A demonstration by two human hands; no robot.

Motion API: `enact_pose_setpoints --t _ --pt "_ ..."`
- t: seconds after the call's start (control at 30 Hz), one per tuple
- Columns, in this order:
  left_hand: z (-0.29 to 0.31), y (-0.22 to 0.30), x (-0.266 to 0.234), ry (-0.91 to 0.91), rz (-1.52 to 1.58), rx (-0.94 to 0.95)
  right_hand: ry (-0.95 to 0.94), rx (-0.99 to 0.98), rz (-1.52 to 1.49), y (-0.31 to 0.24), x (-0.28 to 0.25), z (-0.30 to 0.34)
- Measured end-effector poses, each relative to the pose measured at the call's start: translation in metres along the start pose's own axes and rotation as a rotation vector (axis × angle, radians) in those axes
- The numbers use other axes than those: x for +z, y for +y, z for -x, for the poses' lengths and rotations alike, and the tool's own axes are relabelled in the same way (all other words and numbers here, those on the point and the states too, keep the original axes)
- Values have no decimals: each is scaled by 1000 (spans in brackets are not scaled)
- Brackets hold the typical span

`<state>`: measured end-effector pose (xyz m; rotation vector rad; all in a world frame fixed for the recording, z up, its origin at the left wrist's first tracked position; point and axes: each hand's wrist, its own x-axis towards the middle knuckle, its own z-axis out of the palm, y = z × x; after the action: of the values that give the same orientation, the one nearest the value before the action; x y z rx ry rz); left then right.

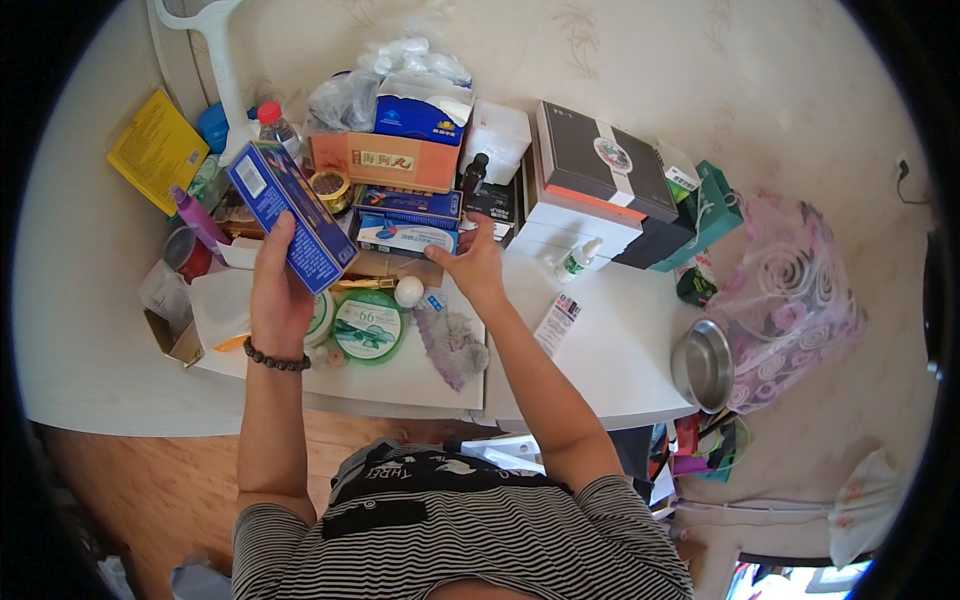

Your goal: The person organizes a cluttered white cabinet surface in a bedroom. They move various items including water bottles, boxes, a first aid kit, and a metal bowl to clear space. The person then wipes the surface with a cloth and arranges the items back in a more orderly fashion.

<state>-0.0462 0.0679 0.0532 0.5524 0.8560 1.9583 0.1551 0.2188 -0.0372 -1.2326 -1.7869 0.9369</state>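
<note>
My left hand (280, 295) is raised over the white table (610, 370) and grips a long dark blue box (290, 215) by its lower end, tilted up to the left. My right hand (470, 265) reaches forward and touches a stack of two flat blue boxes (408, 225) at the middle of the table, fingers on their right end. Below the stack lie a round green jar lid (366, 328), a small white ball (409, 291) and a grey-purple cloth (452, 345).
An orange carton (385, 158) with a blue tissue box (420, 118) stands behind. Stacked black, white and teal boxes (600, 180) fill the right. A small dropper bottle (578, 260), a metal bowl (703, 365), a patterned plastic bag (790, 290), bottles and a yellow packet (155, 150) crowd the table.
</note>
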Motion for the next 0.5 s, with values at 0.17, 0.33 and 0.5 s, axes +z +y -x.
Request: enact_pose_setpoints --t 0.17,0.33,0.5 --pt "13 -33 13 -92 192 -215 -86 79 -268 16 -13 13" --pt "36 -44 39 -345 250 -353 -169 446 -1100 9 -53 45" --pt "45 -93 65 -278 225 -416 52 169 -1216 -34 -79 99"
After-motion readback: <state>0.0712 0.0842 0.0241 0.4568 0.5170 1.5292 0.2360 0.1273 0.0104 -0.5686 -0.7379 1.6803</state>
